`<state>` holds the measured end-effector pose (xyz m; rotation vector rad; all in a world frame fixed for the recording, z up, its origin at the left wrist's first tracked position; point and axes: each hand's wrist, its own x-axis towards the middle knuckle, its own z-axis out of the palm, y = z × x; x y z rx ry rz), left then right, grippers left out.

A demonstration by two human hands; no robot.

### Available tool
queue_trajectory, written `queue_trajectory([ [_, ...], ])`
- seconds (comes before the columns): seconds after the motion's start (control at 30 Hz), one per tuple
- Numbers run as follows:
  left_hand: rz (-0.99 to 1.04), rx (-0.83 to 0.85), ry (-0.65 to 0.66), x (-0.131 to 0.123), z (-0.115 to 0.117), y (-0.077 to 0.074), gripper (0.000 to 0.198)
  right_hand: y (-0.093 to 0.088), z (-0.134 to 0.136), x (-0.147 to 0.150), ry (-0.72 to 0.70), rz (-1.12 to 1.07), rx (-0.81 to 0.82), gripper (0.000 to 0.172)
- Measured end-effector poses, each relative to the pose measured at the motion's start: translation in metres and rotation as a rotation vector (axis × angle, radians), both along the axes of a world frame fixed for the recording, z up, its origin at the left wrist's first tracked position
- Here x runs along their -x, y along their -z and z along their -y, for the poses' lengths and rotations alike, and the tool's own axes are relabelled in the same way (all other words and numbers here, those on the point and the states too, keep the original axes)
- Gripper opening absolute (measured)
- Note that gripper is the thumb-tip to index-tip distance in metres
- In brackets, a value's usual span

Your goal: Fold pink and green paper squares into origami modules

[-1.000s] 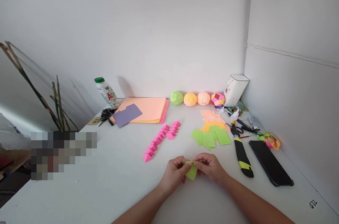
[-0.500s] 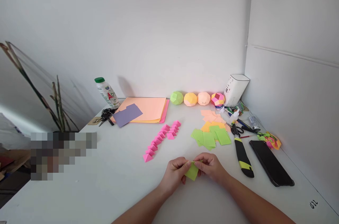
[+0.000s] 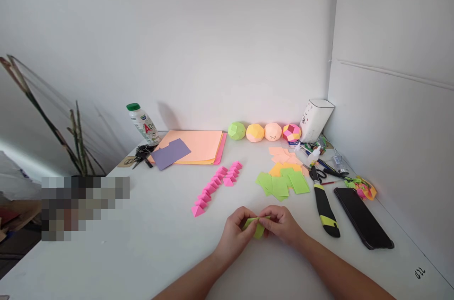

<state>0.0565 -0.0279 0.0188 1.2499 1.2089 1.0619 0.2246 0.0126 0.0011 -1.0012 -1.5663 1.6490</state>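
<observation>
Near the front middle of the table, a green paper piece [image 3: 260, 231] is pinched between my two hands. My left hand [image 3: 238, 231] grips its left side, with thumb and fingers closed. The right side is pinched by my right hand [image 3: 283, 224], whose thumb lies close to the left one. The fingers partly hide the paper's folds. Folded pink pieces [image 3: 209, 189] stand in two rows beyond my left hand. Several green sheets [image 3: 280, 186] lie beyond my right hand, over yellow and peach ones [image 3: 282, 154].
Four paper balls [image 3: 255, 133] line the wall beside a white box [image 3: 316, 120]. At right lie a cutter [image 3: 324, 210], scissors [image 3: 320, 174] and a phone [image 3: 363, 218]. Large sheets [image 3: 198, 144], a purple card [image 3: 172, 154], keys [image 3: 144, 153] and a bottle [image 3: 144, 125] are back left.
My left hand has shifted its grip on the green paper, with its fingers now higher behind it. The paper looks more bent and less of it shows below the thumbs.
</observation>
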Motion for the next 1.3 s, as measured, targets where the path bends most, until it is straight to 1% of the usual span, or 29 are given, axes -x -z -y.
queue_trajectory([
  [0.13,-0.101,-0.026,-0.021,-0.001,0.001,0.005,0.014,0.003,0.000,0.000,-0.010,0.016,-0.012,0.021],
  [0.3,-0.151,-0.060,-0.024,0.000,0.000,0.003,0.014,0.003,0.000,-0.001,-0.013,0.011,0.006,0.021],
  [0.37,-0.146,-0.056,-0.035,0.000,0.000,0.001,0.015,0.002,0.000,-0.001,-0.006,-0.003,0.025,0.021],
  [0.47,-0.119,-0.053,-0.085,0.002,0.000,0.000,0.015,0.000,-0.001,-0.001,0.024,-0.016,0.045,0.022],
  [0.7,0.023,-0.008,-0.212,0.004,0.001,-0.005,0.020,-0.004,-0.005,-0.002,0.084,-0.006,0.060,0.025],
  [0.77,0.075,-0.005,-0.188,0.003,0.000,-0.005,0.016,-0.004,-0.004,-0.001,0.073,-0.003,0.062,0.025],
  [0.83,0.115,0.007,-0.108,0.001,0.000,-0.003,0.016,-0.004,-0.002,-0.001,0.047,-0.008,0.062,0.024],
  [0.9,0.086,0.014,-0.024,-0.001,0.000,0.000,0.016,-0.004,0.000,0.000,0.019,-0.015,0.047,0.022],
  [0.93,0.044,0.012,-0.003,-0.002,0.000,0.001,0.016,-0.004,0.000,0.000,0.008,-0.013,0.033,0.021],
  [1.07,-0.099,-0.019,-0.007,-0.003,0.002,0.002,0.016,-0.004,0.003,0.001,-0.017,0.036,-0.048,0.012],
  [1.2,-0.147,-0.048,-0.001,-0.004,0.003,0.000,0.011,-0.004,0.006,0.004,0.000,0.096,-0.131,0.004],
  [1.3,-0.146,-0.047,0.000,-0.003,0.003,0.000,0.009,-0.004,0.007,0.004,0.026,0.123,-0.164,0.006],
])
